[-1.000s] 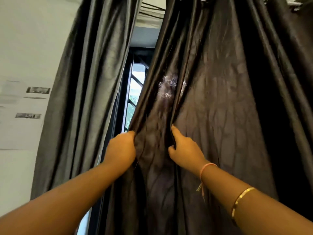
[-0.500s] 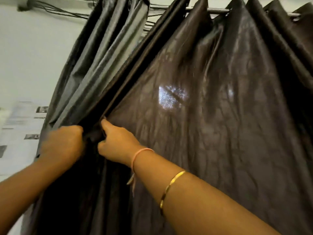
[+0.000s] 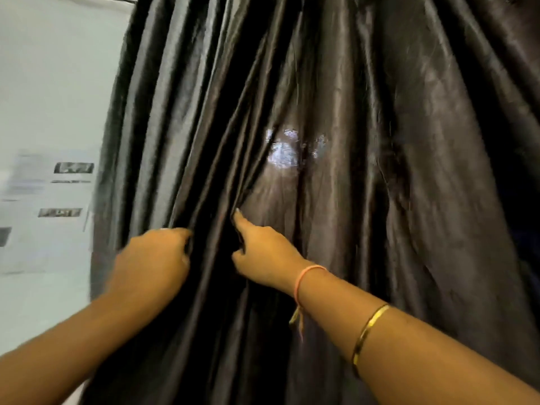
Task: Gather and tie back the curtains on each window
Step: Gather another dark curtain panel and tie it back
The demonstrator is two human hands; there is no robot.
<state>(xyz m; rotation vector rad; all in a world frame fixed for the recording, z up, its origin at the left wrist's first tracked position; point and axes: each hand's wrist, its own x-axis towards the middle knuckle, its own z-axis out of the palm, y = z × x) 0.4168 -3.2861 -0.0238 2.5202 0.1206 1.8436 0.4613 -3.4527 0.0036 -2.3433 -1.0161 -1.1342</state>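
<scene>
In the head view, a dark, glossy curtain (image 3: 336, 185) is seen hanging in deep vertical folds across most of the frame, from the top edge down to the bottom. A bright patch of light (image 3: 282, 153) is shown through the fabric near the middle.

The left hand (image 3: 152, 261) is closed on a bunch of folds toward the curtain's left edge, its fingers hidden in the cloth. The right hand (image 3: 263, 252) is closed on the neighbouring fold just beside it, forefinger stretched up along the crease.

A pink string band (image 3: 306, 277) is worn at the right wrist, and a gold bangle (image 3: 368, 331) further up the forearm.

A pale wall (image 3: 55, 83) is seen left of the curtain, with blurred printed sheets (image 3: 46, 200) fixed to it. No containers are visible.
</scene>
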